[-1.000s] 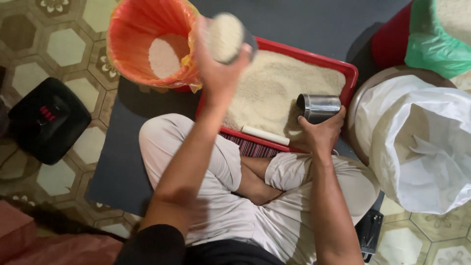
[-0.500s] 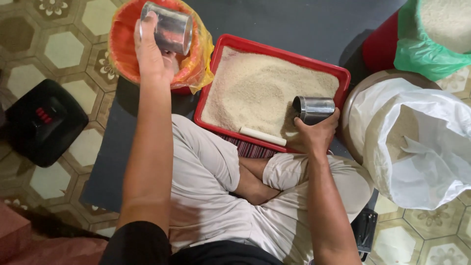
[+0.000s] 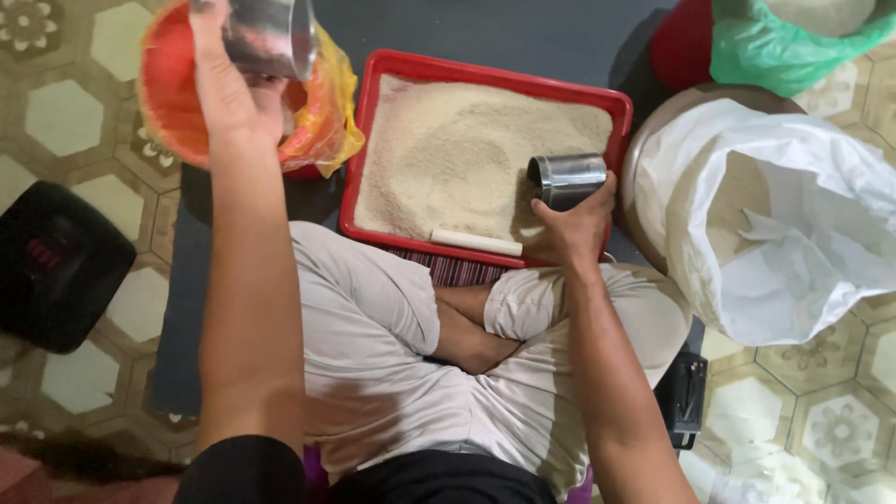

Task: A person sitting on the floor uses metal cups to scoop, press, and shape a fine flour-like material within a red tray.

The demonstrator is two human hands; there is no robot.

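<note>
My left hand (image 3: 229,89), gripping steel cup (image 3: 271,35), emptied since heaped, tipped over orange bag (image 3: 177,103); right hand (image 3: 574,219) grips second cup (image 3: 567,179) in red tray (image 3: 485,70), unmoved.

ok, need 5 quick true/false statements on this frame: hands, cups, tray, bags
1. The left hand holds a metal cup over the orange bag. True.
2. The right hand is empty. False: it grips a second steel cup, lying on its side in the tray.
3. The red tray holds pale grain. True.
4. The white sack lies to the person's left. False: it sits on the right, beside the tray.
5. A white stick rests on the grain near the tray's close edge. True.
</note>
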